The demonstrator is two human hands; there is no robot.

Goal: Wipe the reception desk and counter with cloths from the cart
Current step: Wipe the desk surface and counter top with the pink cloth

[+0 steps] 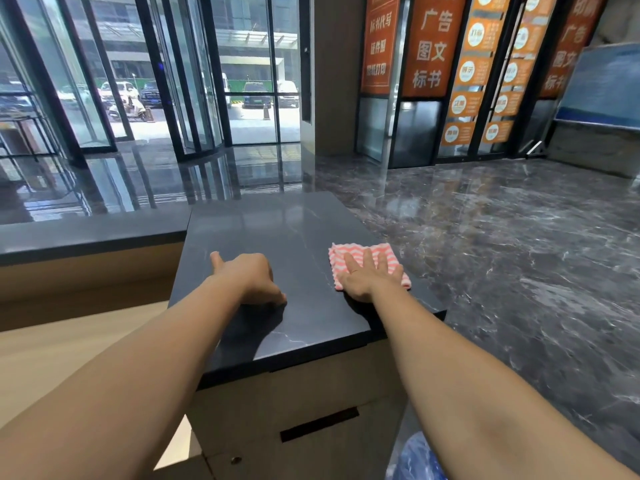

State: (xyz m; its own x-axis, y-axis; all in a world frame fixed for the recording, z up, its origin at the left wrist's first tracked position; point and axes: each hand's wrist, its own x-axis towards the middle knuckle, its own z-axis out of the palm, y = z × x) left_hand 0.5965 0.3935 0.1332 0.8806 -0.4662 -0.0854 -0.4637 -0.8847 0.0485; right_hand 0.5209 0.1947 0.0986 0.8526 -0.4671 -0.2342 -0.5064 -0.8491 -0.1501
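Note:
A dark grey stone counter top [277, 230] on a wooden cabinet fills the middle of the head view. A folded pink and white zigzag cloth [353, 252] lies flat near its right edge. My right hand [365, 275] presses down on the cloth with straight, spread fingers. My left hand [251, 277] rests on the bare counter to the left of the cloth, fingers curled under and thumb stretched out, holding nothing.
A lower dark counter [86, 233] with a wooden front runs off to the left. Beyond lie a glossy marble floor [502, 237], a revolving glass door [194, 81] and orange posters [433, 43]. A drawer slot [318, 424] is below; something blue [415, 459] shows at the bottom.

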